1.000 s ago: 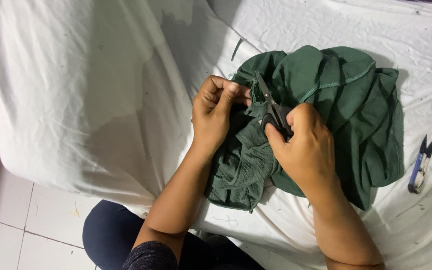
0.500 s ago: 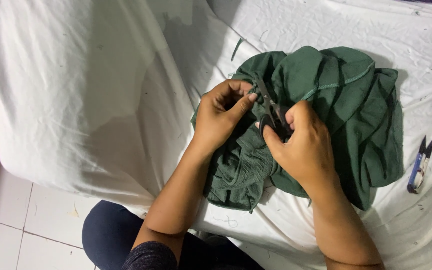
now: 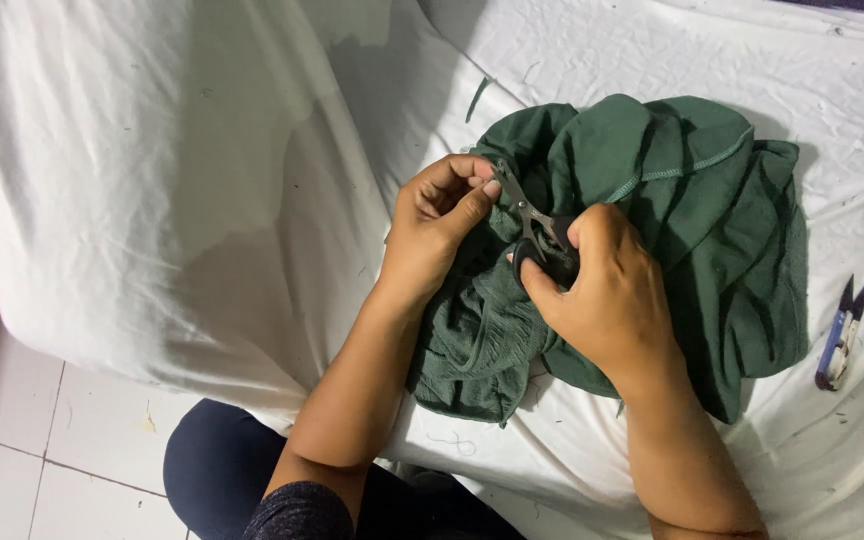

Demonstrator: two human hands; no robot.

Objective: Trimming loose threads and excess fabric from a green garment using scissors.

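The right hand grips black-handled scissors whose blades slant up-left toward the left hand, which pinches an edge of the green garment just beside the blade tips, atop the white sheet.

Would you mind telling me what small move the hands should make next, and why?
Probably close the scissors for a snip: the right hand has their open blades against the green garment, right where the left hand pinches the fabric taut.
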